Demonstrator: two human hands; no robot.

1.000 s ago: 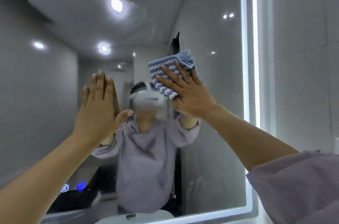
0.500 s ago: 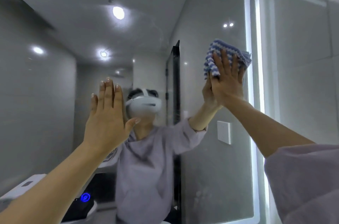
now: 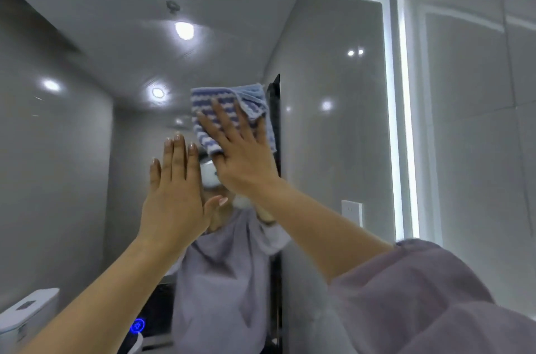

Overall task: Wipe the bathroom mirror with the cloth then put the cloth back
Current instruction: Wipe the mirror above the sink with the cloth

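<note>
The bathroom mirror (image 3: 333, 136) fills most of the view, edged by a lit white strip at the top and right. My right hand (image 3: 243, 156) presses a folded blue-and-white striped cloth (image 3: 211, 110) flat against the glass near the middle, fingers spread over it. My left hand (image 3: 174, 197) lies flat on the mirror just to the left and lower, fingers together, holding nothing. The two hands nearly touch. The reflection shows a person in a lilac top behind both hands.
A grey tiled wall (image 3: 478, 121) rises right of the mirror's lit edge (image 3: 396, 121). Blue touch buttons (image 3: 137, 326) glow low on the glass. A white toilet tank (image 3: 26, 310) and a wall switch (image 3: 351, 211) appear in the reflection.
My right hand has swept the cloth left from the mirror's right edge back to the middle, beside my left hand. The view has tilted upward a little.
</note>
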